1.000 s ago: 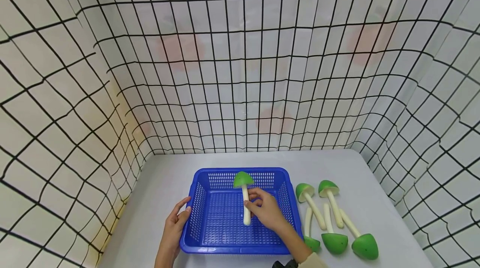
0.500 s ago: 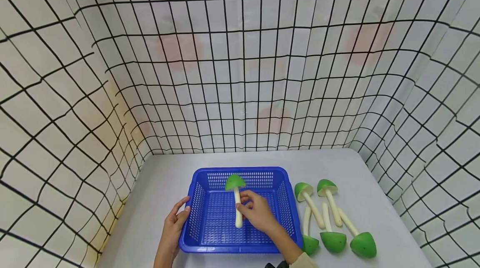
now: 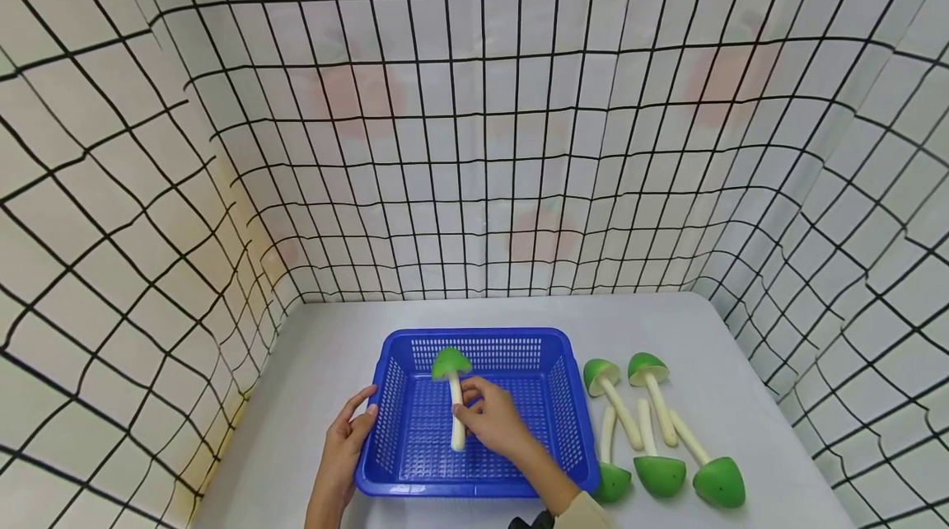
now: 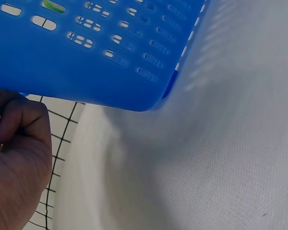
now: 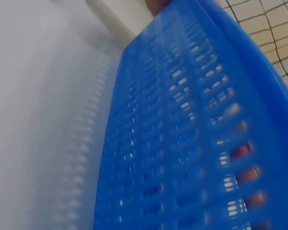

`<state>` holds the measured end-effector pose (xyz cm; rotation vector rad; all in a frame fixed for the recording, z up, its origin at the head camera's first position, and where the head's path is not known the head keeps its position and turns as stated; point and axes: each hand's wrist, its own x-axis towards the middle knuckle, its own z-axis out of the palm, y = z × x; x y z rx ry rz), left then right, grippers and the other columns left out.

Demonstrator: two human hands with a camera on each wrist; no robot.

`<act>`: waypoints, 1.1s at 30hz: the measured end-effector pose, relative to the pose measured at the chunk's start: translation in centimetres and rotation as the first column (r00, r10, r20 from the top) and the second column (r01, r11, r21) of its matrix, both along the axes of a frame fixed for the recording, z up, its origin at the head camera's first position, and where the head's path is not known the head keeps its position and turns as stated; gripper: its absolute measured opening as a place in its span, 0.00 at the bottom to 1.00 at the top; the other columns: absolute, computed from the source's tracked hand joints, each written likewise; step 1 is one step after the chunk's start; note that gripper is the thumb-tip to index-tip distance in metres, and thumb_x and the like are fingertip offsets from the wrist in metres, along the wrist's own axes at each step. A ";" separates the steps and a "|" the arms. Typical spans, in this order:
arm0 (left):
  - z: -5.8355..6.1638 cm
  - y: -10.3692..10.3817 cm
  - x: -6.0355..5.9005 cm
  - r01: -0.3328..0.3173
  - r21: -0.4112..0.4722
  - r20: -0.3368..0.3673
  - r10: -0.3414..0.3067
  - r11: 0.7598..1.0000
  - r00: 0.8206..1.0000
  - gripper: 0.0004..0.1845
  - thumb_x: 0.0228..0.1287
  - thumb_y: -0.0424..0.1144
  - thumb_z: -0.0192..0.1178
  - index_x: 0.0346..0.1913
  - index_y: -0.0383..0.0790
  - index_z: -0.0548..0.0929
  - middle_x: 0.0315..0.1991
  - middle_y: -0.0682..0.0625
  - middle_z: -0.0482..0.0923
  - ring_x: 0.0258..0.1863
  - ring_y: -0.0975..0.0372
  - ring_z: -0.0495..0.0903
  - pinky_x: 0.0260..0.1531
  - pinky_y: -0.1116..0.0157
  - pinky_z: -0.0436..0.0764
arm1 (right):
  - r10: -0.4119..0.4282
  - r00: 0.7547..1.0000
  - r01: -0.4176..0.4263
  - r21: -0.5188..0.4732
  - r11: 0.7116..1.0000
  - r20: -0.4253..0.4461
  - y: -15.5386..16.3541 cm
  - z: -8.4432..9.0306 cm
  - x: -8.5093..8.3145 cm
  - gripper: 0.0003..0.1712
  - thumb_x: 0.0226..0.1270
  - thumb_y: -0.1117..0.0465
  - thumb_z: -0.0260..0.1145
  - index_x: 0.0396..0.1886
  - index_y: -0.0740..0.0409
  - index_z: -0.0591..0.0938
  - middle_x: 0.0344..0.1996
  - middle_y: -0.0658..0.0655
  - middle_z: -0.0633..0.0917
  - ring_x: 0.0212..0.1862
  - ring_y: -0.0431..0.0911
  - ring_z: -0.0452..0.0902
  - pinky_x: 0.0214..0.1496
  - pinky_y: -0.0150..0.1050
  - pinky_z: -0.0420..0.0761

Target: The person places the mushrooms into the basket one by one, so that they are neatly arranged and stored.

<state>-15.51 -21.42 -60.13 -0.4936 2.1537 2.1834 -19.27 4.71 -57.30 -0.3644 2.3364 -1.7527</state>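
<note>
A toy mushroom (image 3: 457, 414) with a green cap and white stem is pinched mid-stem between the thumb and fingers of my right hand (image 3: 493, 422). It stands almost upright over the left half of a blue plastic basket (image 3: 474, 490), cap toward the far side. My left hand (image 3: 343, 447) holds the basket's left rim, index finger and thumb at the edge. Close by in the left wrist view, curled fingers of that hand (image 4: 19, 143) meet the rim of the slotted basket wall (image 4: 101, 72). The right wrist view looks along the outside of the basket (image 5: 158, 120); the held mushroom is hidden there.
Several more green-capped mushrooms (image 3: 660, 475) lie on the white table (image 3: 326, 339) just right of the basket, stems crossing or side by side. White curtains with a black grid pattern (image 3: 485, 183) enclose the table at the back and both sides.
My right hand has carried the mushroom leftward and slightly nearer over the basket. The left hand keeps its place at the rim, and the other mushrooms lie as before.
</note>
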 end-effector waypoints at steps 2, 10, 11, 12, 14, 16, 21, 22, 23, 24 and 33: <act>-0.1 0.0 0.0 0.004 -0.008 0.000 -0.004 1.000 1.000 0.30 0.76 0.53 0.60 0.76 0.54 0.69 0.47 0.43 0.84 0.41 0.55 0.83 0.38 0.63 0.86 | -0.010 1.000 0.010 -0.009 1.000 0.005 -0.5 -0.1 0.0 0.22 0.69 0.64 0.69 0.60 0.69 0.78 0.45 0.62 0.83 0.34 0.44 0.84 0.36 0.50 0.88; -0.4 -0.1 -0.1 0.000 -0.040 0.009 0.000 0.999 1.000 0.30 0.76 0.54 0.60 0.76 0.54 0.69 0.48 0.41 0.84 0.40 0.55 0.83 0.37 0.64 0.85 | -0.045 0.999 0.045 0.047 0.998 -0.003 -1.8 -0.6 -0.2 0.22 0.64 0.67 0.68 0.57 0.68 0.79 0.45 0.62 0.84 0.35 0.44 0.83 0.33 0.40 0.87; -0.4 -0.1 -0.1 -0.002 -0.043 0.011 0.002 0.999 1.000 0.30 0.75 0.54 0.60 0.76 0.55 0.69 0.48 0.41 0.84 0.40 0.55 0.83 0.37 0.64 0.85 | -0.043 0.999 0.044 0.057 0.997 -0.004 -1.9 -0.6 -0.2 0.22 0.63 0.67 0.68 0.57 0.68 0.79 0.45 0.62 0.84 0.35 0.44 0.83 0.32 0.39 0.86; -0.4 -0.1 -0.1 -0.004 -0.047 0.013 0.005 0.999 1.000 0.30 0.75 0.54 0.60 0.76 0.55 0.69 0.48 0.41 0.84 0.40 0.55 0.83 0.37 0.64 0.85 | -0.044 0.999 0.044 0.069 0.997 -0.004 -1.9 -0.6 -0.2 0.22 0.62 0.67 0.68 0.56 0.68 0.79 0.45 0.61 0.84 0.35 0.44 0.83 0.32 0.37 0.85; -0.4 -0.2 0.0 -0.013 -0.048 0.013 0.013 0.999 1.000 0.30 0.75 0.54 0.60 0.76 0.54 0.70 0.48 0.42 0.85 0.39 0.56 0.84 0.37 0.64 0.86 | -0.040 0.999 0.040 0.084 0.996 0.002 -2.1 -0.5 -0.2 0.21 0.62 0.66 0.69 0.56 0.67 0.79 0.44 0.60 0.84 0.35 0.44 0.82 0.32 0.36 0.84; -0.3 -0.2 0.0 -0.018 -0.049 0.011 0.019 0.999 1.000 0.30 0.75 0.54 0.60 0.75 0.54 0.70 0.47 0.43 0.85 0.39 0.56 0.84 0.37 0.64 0.86 | -0.030 0.999 0.029 0.084 0.996 0.010 -2.4 -0.2 -0.2 0.21 0.63 0.66 0.69 0.55 0.67 0.80 0.43 0.60 0.84 0.34 0.43 0.82 0.32 0.37 0.85; -0.2 -0.2 -0.2 -0.015 -0.042 -0.008 0.015 0.999 1.000 0.29 0.75 0.54 0.61 0.74 0.54 0.72 0.46 0.42 0.85 0.38 0.56 0.84 0.36 0.64 0.86 | -0.010 0.999 0.008 0.058 0.998 0.039 -3.0 0.2 -0.4 0.20 0.65 0.67 0.70 0.55 0.68 0.79 0.42 0.60 0.83 0.32 0.42 0.82 0.32 0.42 0.87; -0.2 -0.1 -0.3 -0.013 -0.039 -0.010 0.013 0.999 1.000 0.29 0.74 0.55 0.61 0.74 0.54 0.72 0.47 0.42 0.85 0.39 0.56 0.84 0.37 0.64 0.86 | -0.008 0.999 0.006 0.051 0.999 0.041 -3.1 0.2 -0.5 0.20 0.65 0.67 0.70 0.55 0.68 0.79 0.42 0.60 0.83 0.32 0.42 0.83 0.32 0.43 0.88; -0.2 -0.1 -0.4 -0.011 -0.037 -0.014 0.011 0.999 1.000 0.30 0.74 0.55 0.61 0.74 0.54 0.72 0.48 0.41 0.85 0.40 0.55 0.84 0.38 0.63 0.86 | -0.005 0.999 0.003 0.043 0.999 0.047 -3.3 0.3 -0.5 0.20 0.65 0.68 0.70 0.55 0.69 0.79 0.42 0.60 0.83 0.32 0.43 0.83 0.33 0.43 0.88; -0.3 -0.1 -0.4 -0.011 -0.032 -0.014 0.011 0.999 1.000 0.30 0.73 0.55 0.62 0.74 0.55 0.72 0.50 0.40 0.85 0.41 0.55 0.85 0.39 0.63 0.87 | -0.004 0.999 0.002 0.043 0.999 0.051 -3.5 0.3 -0.6 0.20 0.65 0.68 0.70 0.55 0.68 0.79 0.41 0.60 0.82 0.31 0.43 0.83 0.33 0.44 0.88; -0.3 -0.1 -0.1 -0.015 -0.052 0.001 0.015 0.999 1.000 0.32 0.72 0.58 0.61 0.75 0.54 0.71 0.55 0.37 0.84 0.43 0.53 0.87 0.42 0.58 0.89 | 0.025 0.997 -0.028 0.035 0.999 0.075 -5.1 -0.3 -1.1 0.19 0.65 0.68 0.72 0.53 0.69 0.79 0.37 0.58 0.83 0.26 0.43 0.85 0.32 0.47 0.88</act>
